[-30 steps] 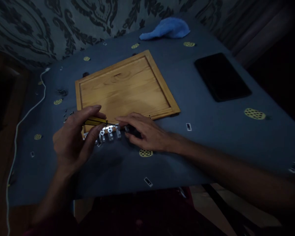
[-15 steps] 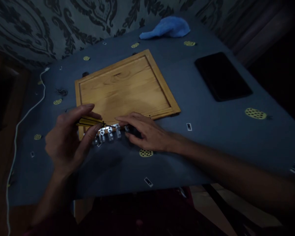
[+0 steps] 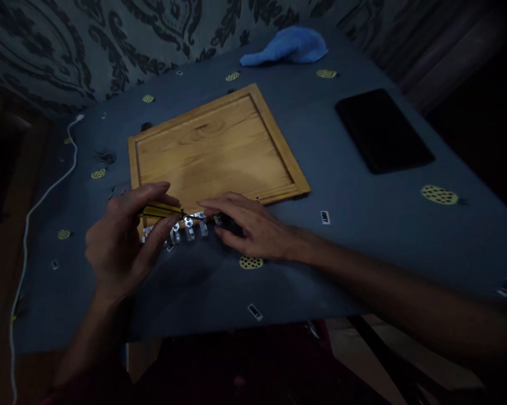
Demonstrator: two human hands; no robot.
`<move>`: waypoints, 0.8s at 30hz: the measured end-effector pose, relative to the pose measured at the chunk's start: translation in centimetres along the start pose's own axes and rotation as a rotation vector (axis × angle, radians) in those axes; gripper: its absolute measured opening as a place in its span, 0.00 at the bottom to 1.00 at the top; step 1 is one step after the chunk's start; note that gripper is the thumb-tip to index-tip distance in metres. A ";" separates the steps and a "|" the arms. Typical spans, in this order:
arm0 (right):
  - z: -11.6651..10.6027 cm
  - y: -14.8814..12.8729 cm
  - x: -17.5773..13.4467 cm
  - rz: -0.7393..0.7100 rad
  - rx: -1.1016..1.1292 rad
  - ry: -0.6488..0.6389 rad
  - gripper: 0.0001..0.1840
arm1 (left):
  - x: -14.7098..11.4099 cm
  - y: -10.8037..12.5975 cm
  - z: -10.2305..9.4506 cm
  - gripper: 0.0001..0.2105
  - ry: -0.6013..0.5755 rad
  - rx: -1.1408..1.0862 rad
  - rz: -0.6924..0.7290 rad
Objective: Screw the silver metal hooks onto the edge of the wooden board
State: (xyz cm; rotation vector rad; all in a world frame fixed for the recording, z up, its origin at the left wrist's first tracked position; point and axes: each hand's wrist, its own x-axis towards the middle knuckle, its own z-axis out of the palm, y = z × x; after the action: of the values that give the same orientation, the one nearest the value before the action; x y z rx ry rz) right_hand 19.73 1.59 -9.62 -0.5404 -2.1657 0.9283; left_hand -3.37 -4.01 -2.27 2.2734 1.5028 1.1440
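Dim blue tablecloth (image 3: pixel 384 236); yellow, black-striped screwdriver (image 3: pixel 162 210) over shiny silver hooks (image 3: pixel 189 232).

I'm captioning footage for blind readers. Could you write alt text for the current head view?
Left hand points a yellow-and-black screwdriver at a metal hook strip along the near edge of a wooden board; right hand is at the strip's right end. On the dark patterned tablecloth lie a blue cloth and a black slab.
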 end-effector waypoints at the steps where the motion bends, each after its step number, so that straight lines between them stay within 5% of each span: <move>1: 0.0 0.0 0.0 -0.001 -0.001 -0.001 0.29 | 0.1 0.2 0.1 0.20 0.024 0.018 0.009; 24: 0.1 0.0 -0.1 -0.031 -0.016 0.011 0.26 | 1.2 0.8 0.3 0.25 0.057 0.034 0.159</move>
State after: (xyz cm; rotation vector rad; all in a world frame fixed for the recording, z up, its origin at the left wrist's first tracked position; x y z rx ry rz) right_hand 19.74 1.54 -9.71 -0.5171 -2.1679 0.8897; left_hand -2.35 -3.33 -1.43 2.4409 1.3923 1.2439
